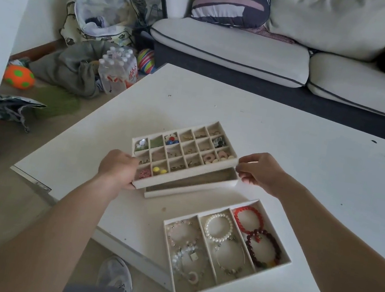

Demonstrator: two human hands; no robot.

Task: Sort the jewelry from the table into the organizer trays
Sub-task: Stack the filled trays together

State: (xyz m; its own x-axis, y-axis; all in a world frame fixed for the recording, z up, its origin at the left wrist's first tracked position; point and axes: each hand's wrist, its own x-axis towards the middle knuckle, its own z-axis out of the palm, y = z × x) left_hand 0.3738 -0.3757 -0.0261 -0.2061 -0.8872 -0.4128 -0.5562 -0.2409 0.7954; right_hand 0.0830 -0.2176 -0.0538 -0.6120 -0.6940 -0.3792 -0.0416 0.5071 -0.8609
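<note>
A cream grid tray [231, 162] with many small compartments holds earrings, studs and small charms. My left hand [118, 168] grips its near left corner and my right hand [259, 169] pinches its right end. The tray sits askew over a second cream tray [195, 188], of which only a strip shows beneath. Nearer me on the white table [308, 163] lies a three-compartment tray [273, 219] holding bracelets: pale beaded ones on the left, a pearl bracelet [219, 227] in the middle, a red bracelet [248, 218] and a dark red one on the right.
The three-compartment tray overhangs the table's near edge. A white sofa [238, 50] with cushions stands behind the table. Left of the table the floor holds a pack of water bottles [117, 72], bags, grey cloth and two balls. My shoe [117, 277] is below the table edge.
</note>
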